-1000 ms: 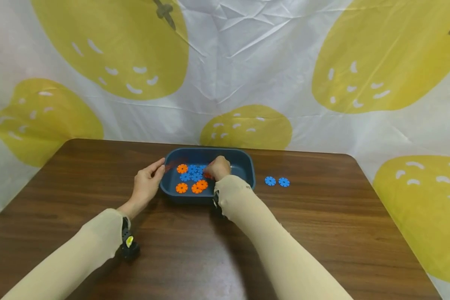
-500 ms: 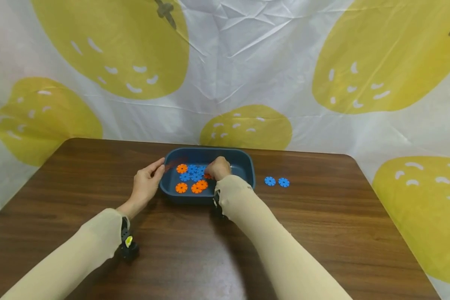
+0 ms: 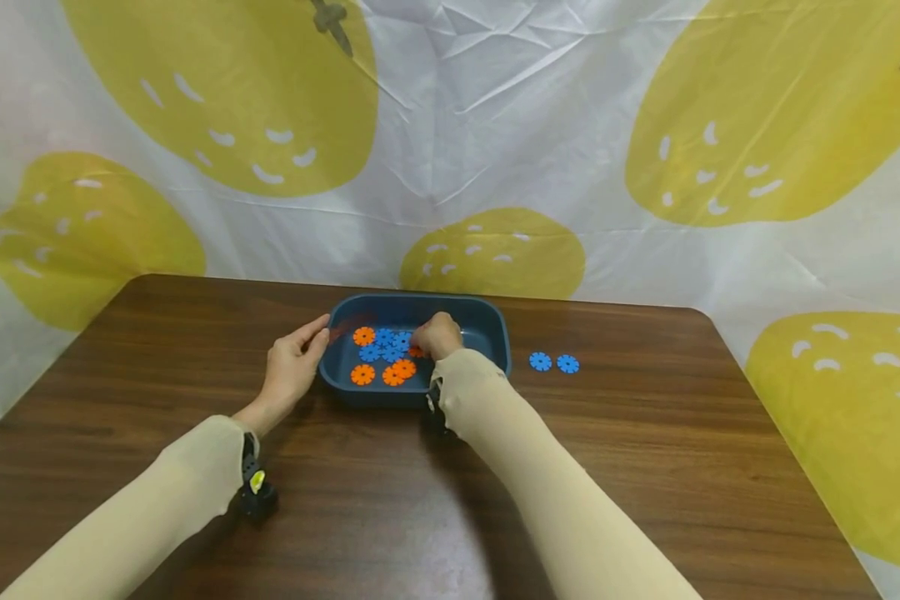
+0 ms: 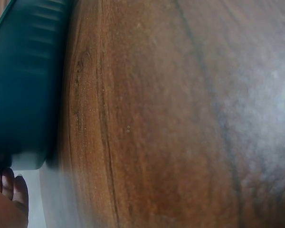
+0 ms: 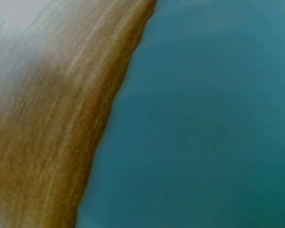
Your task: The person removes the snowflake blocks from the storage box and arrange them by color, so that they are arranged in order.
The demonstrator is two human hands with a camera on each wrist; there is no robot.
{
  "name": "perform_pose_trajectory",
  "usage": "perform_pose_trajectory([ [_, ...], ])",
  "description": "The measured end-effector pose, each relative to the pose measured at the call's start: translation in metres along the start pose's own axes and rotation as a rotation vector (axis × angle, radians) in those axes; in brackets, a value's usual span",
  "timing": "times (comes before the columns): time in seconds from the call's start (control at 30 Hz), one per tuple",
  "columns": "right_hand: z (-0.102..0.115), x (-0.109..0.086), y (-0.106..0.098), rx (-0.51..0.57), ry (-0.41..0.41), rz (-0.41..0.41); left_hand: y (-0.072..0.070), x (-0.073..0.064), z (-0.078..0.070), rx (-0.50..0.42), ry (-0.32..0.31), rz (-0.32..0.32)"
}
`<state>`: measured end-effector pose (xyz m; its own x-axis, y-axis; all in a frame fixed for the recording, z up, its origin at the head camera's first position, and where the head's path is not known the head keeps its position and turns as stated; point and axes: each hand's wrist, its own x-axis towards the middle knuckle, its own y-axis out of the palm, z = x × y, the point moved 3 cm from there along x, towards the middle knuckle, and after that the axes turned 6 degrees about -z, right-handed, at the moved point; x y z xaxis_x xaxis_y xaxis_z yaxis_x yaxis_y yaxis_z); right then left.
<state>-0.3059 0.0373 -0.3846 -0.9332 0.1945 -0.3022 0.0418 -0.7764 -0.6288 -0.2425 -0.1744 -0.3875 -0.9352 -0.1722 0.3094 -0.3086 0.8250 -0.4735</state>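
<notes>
A dark blue rectangular bin [image 3: 487, 383] stands toward the table's back edge. Flat, notched plastic discs lie in it: several blue discs [image 3: 382, 344] bunched together, with orange discs [image 3: 363, 375] in front and one behind at the left. My left hand [image 3: 291, 367] holds the bin's left end, thumb and fingertips at the rim; the left wrist view catches bent fingers [image 4: 8, 187] against the bin's end. Reaching over the front rim, my right hand [image 3: 439, 337] has its fingers curled down at an orange disc [image 3: 417, 352], which they partly cover. The right fingertips are mostly hidden.
Two blue discs [image 3: 553, 363] lie side by side on the brown wooden table [image 3: 645, 433], just right of the bin. Behind the table hangs a white cloth [image 3: 487, 167] with yellow fruit prints. The right wrist view is filled by the bin's wall [image 5: 194, 128] and wood grain.
My right hand shifts very slightly to the right inside the bin, baring a bit more of the discs at its fingertips. The left hand and the bin stay where they were.
</notes>
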Motion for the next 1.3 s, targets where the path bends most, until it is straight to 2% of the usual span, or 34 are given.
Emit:
perform_pose_trajectory([
  [0.43, -0.009, 0.006, -0.002, 0.212, 0.013, 0.107, 0.004, 0.002, 0.000, 0.015, 0.013, 0.014],
  [0.57, -0.013, 0.008, -0.003, 0.236, 0.048, 0.119, 0.007, 0.003, 0.000, 0.014, 0.016, 0.022],
  [0.73, -0.013, 0.004, -0.011, 0.266, 0.023, 0.158, 0.010, 0.004, 0.001, 0.008, 0.021, 0.029],
  [0.93, -0.010, -0.012, -0.038, 0.290, -0.037, 0.195, 0.011, 0.006, -0.001, -0.003, 0.033, 0.046],
  [1.07, -0.015, -0.016, -0.065, 0.364, -0.076, 0.229, 0.009, 0.006, -0.002, -0.010, 0.035, 0.060],
  [1.17, -0.026, -0.017, -0.090, 0.436, -0.089, 0.234, 0.006, 0.007, -0.002, 0.002, 0.041, 0.054],
  [1.3, -0.050, -0.017, -0.129, 0.463, -0.091, 0.225, 0.002, 0.007, 0.000, 0.028, 0.053, 0.040],
])
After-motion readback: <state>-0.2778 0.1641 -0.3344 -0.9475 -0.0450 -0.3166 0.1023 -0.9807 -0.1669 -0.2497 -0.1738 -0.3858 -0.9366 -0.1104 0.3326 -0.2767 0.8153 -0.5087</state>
